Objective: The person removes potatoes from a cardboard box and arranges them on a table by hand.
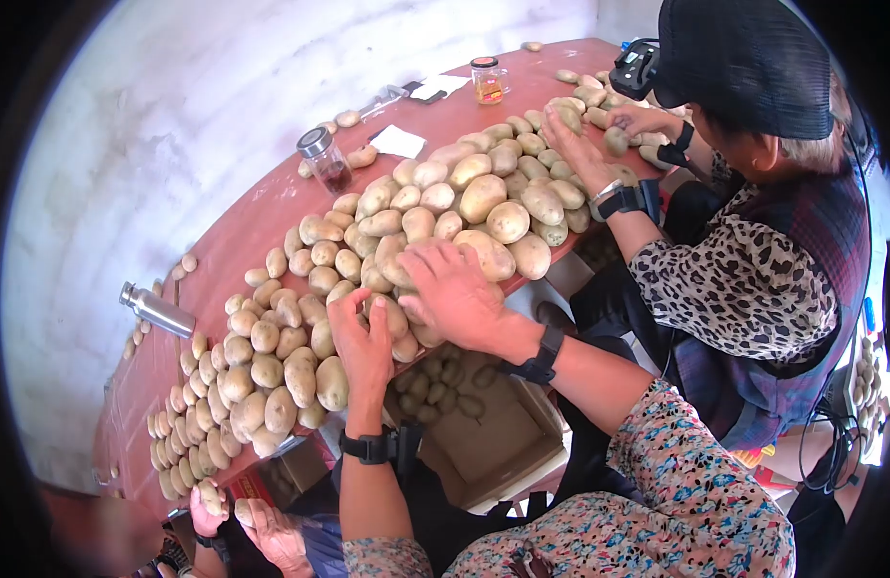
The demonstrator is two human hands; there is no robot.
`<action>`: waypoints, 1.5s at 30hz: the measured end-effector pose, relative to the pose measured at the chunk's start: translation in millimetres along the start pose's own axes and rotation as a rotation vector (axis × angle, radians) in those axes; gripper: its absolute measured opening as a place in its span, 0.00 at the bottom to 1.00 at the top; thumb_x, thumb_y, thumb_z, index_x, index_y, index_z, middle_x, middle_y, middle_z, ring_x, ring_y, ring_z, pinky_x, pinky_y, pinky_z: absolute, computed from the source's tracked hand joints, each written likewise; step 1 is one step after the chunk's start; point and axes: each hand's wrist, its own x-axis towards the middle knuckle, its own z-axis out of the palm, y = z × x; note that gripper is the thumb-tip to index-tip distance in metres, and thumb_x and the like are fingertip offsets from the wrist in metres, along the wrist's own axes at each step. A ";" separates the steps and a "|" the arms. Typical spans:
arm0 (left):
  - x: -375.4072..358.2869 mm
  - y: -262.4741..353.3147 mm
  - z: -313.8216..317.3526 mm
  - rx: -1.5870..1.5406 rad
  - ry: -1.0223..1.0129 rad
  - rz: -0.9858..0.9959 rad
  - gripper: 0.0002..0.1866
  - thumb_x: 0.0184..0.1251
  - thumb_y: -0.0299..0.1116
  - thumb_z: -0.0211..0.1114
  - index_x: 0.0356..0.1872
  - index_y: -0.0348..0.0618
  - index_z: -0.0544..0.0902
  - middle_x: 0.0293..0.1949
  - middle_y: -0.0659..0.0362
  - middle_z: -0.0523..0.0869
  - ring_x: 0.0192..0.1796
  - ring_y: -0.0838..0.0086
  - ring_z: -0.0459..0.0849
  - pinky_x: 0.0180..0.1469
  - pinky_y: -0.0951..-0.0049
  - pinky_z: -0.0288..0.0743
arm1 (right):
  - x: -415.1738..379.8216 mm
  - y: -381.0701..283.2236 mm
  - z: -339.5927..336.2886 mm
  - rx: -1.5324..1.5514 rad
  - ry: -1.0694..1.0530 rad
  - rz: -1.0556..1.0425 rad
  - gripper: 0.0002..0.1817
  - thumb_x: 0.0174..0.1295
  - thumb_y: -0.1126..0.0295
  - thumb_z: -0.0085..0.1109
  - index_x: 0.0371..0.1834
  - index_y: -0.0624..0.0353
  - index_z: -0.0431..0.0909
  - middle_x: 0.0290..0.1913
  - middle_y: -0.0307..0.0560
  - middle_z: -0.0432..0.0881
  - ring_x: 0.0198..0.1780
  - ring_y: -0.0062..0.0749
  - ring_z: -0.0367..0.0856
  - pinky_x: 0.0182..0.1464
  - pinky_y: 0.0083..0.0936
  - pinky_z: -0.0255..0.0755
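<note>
My left hand [363,342] is at the front edge of the potato pile, its thumb and fingers curved around a potato [392,316]. My right hand [457,294] lies over the potatoes just to the right, palm down, its fingers spread across the pile. Both wrists wear black bands. Light brown potatoes [484,197] are heaped along the red table [243,217], some of them hidden under my hands. Below the table edge, between my arms, a cardboard box [503,433] holds more potatoes [445,385].
A co-worker in a black cap [744,67] handles potatoes at the right. Another person's hands [272,535] hold potatoes at lower left. A metal bottle [158,310], a lidded glass jar [325,161], a second jar [485,81] and white paper [398,142] are on the table.
</note>
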 end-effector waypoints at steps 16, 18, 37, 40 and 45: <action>5.6 -17.4 -13.9 0.007 0.102 -0.042 0.15 0.68 0.39 0.64 0.45 0.36 0.82 0.44 0.48 0.81 0.45 0.62 0.81 0.50 0.63 0.75 | -52.3 -17.2 9.2 0.294 -0.122 -0.541 0.15 0.63 0.57 0.60 0.26 0.53 0.71 0.24 0.43 0.75 0.28 0.40 0.79 0.31 0.36 0.73; 7.6 -19.9 -15.7 0.001 0.117 -0.052 0.14 0.68 0.39 0.65 0.45 0.37 0.83 0.43 0.49 0.81 0.46 0.63 0.81 0.50 0.63 0.75 | -63.0 -23.7 19.0 0.303 -0.293 -0.571 0.13 0.64 0.60 0.58 0.26 0.55 0.74 0.26 0.44 0.78 0.31 0.41 0.81 0.32 0.38 0.75; 14.6 -22.7 -54.1 -0.112 0.210 -0.160 0.14 0.71 0.36 0.61 0.44 0.33 0.82 0.40 0.51 0.81 0.45 0.65 0.79 0.50 0.65 0.72 | -141.8 -48.9 209.9 0.079 -0.931 -0.052 0.27 0.60 0.65 0.56 0.65 0.59 0.71 0.69 0.59 0.69 0.70 0.50 0.68 0.65 0.43 0.68; 14.8 -19.2 -52.4 -0.114 0.214 -0.146 0.13 0.71 0.35 0.60 0.45 0.34 0.82 0.41 0.52 0.81 0.43 0.68 0.78 0.48 0.67 0.72 | -131.1 -59.7 241.3 0.096 -0.921 -0.111 0.34 0.51 0.58 0.66 0.64 0.55 0.72 0.72 0.59 0.63 0.73 0.57 0.59 0.69 0.53 0.59; 14.7 -11.7 -50.2 -0.110 0.213 -0.158 0.11 0.72 0.33 0.60 0.45 0.34 0.81 0.42 0.54 0.79 0.43 0.70 0.78 0.46 0.69 0.73 | -168.4 -42.5 319.3 0.087 -0.625 -0.119 0.24 0.60 0.55 0.56 0.58 0.52 0.80 0.73 0.58 0.62 0.73 0.61 0.55 0.67 0.68 0.51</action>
